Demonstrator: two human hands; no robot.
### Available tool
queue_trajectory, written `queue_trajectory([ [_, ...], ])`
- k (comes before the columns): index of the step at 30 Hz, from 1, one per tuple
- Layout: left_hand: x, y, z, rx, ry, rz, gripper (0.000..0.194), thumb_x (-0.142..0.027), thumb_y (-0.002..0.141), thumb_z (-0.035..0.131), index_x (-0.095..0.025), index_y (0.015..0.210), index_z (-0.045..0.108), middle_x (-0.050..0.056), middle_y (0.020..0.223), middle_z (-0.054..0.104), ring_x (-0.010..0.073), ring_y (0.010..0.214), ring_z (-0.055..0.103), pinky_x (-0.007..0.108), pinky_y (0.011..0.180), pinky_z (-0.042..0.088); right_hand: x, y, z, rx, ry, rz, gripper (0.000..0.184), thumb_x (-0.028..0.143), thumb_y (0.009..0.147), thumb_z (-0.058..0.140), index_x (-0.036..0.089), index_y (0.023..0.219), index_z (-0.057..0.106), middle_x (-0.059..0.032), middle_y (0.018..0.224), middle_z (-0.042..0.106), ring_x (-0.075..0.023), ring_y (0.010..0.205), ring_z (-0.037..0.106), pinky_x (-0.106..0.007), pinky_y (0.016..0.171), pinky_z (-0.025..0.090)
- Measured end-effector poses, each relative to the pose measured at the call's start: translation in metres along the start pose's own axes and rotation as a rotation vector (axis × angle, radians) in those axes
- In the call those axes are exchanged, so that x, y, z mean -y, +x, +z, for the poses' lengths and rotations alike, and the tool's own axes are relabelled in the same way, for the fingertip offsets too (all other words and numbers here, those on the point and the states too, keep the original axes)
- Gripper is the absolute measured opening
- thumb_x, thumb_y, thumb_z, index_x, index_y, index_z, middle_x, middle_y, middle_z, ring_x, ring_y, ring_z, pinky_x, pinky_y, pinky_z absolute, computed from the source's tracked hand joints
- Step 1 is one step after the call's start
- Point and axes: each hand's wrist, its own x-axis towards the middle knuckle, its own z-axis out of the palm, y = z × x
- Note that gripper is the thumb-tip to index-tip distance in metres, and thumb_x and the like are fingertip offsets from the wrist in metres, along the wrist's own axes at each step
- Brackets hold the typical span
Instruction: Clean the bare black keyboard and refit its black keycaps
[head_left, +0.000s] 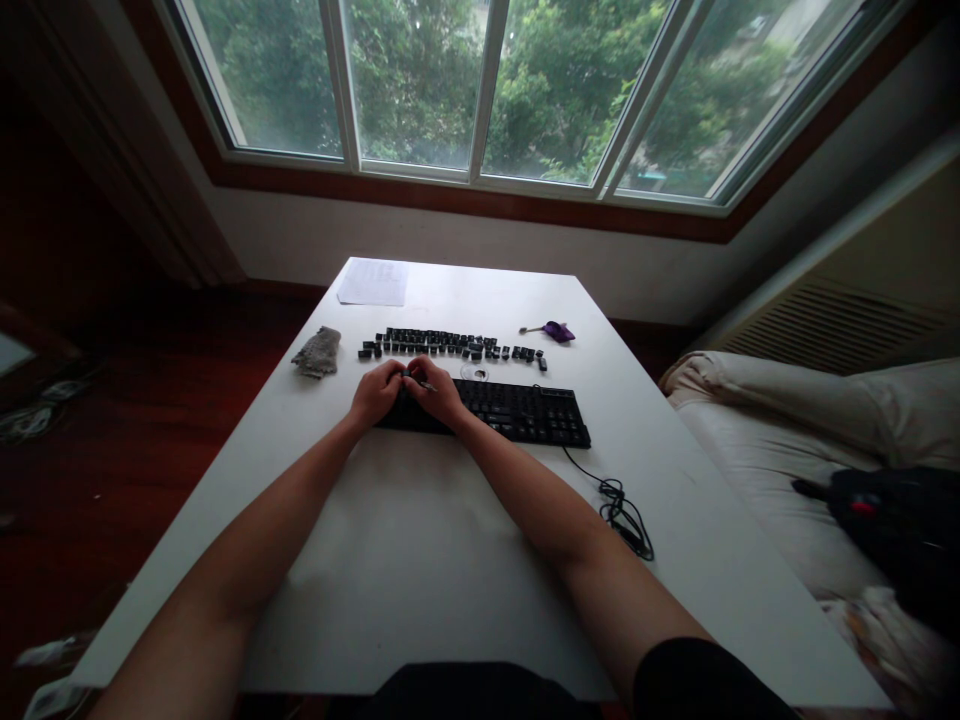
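A black keyboard (517, 408) lies across the table, with keys showing on its right part. Over its left end, my left hand (377, 392) is closed, its fingertips pinching a small dark piece (406, 373) that looks like a keycap. My right hand (436, 392) meets it there, fingers closed around something thin and pale, too small to name. Both hands cover the keyboard's left part. Just beyond them, loose black keycaps (439, 340) stand in uneven rows. A small clear round dish (474, 372) with something dark in it sits between the rows and the keyboard.
A grey cloth (318, 353) lies crumpled at the left. Right of the keycaps is a purple object with a thin handle (556, 331). White paper (373, 282) rests at the far left corner. The keyboard's coiled cable (626, 515) lies on the white table (420, 580), beside a sofa (757, 430).
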Motion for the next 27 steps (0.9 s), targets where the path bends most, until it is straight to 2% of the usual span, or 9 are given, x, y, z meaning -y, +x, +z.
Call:
queue_trajectory([
  [27,0.0048,0.0003,0.0019,-0.005,-0.01,0.009,0.026,-0.024,0.087,0.044,-0.022,0.099,0.066,0.004,0.091,0.071,0.021,0.084,0.063,0.032,0.079,0.047,0.0005,-0.0001,0.0008,0.005,-0.011,0.025,0.018,0.031,0.082,0.059,0.023,0.098,0.057,0.0009,0.083,0.066,-0.0152,0.073,0.06,-0.027,0.071,0.046],
])
